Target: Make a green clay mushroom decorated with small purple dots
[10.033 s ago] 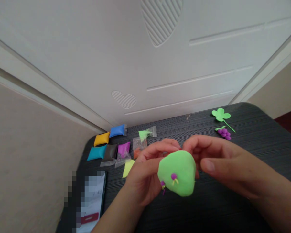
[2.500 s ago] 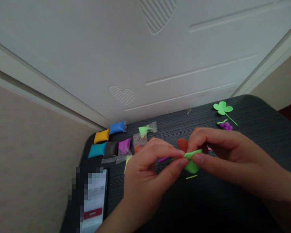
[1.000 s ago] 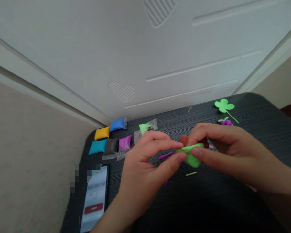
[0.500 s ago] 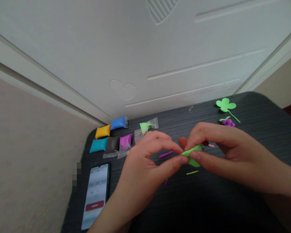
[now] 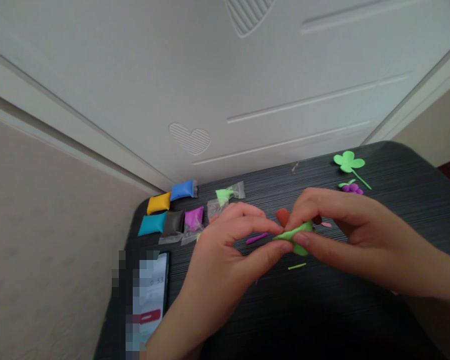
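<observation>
- Left hand (image 5: 225, 255): grip closed, pinching 9 o'clock end of thin lime-green clay piece (image 5: 301, 246) over black wood-grain bench (image 5: 277, 315).
- Right hand (image 5: 352, 235): grip closed, pinching same piece.
- Slim yellow-green clay strip (image 5: 297, 266) near, toward 6 o'clock.

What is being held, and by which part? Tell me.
The light green piece, pinched along its upper edge by the left hand and the right hand.

The surface (image 5: 322, 310) looks like dark, matt, finely ridged wood grain, the blue packet (image 5: 182, 190) clear, glossy plastic, and the four-petalled shape (image 5: 348, 161) smooth, matt clay.
</observation>
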The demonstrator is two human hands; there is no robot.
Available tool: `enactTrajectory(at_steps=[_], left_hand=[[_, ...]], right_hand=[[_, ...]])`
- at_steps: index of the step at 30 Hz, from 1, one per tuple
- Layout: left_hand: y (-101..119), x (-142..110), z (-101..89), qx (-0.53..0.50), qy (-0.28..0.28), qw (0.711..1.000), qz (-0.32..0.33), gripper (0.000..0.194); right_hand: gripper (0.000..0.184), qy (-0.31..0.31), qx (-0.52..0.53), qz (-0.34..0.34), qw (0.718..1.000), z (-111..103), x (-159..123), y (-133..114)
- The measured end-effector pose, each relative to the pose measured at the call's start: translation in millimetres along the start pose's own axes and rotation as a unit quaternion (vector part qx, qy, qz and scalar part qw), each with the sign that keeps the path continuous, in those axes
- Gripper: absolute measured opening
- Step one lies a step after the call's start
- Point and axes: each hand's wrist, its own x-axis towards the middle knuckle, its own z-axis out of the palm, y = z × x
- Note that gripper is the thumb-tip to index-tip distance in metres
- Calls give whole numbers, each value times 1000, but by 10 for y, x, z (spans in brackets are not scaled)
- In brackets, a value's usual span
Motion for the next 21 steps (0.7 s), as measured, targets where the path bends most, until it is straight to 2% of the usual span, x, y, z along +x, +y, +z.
enactTrajectory(at_steps=[6,10,16,21], left_hand=[[-2,3,10,-3,-8,1000,1,3],[-11,0,-24,-42,-18,999,-17,4],[-49,6,-30,-113,-26,993,-31,4],[-42,2,-7,-119,-25,992,-35,8]], right_hand=[[10,-4,12,-1,1000,7,11,5],[12,7,49,17,999,-3,5,17],[6,11,117,33,993,-38,12,60],[6,5,141,55,988,-36,11,63]])
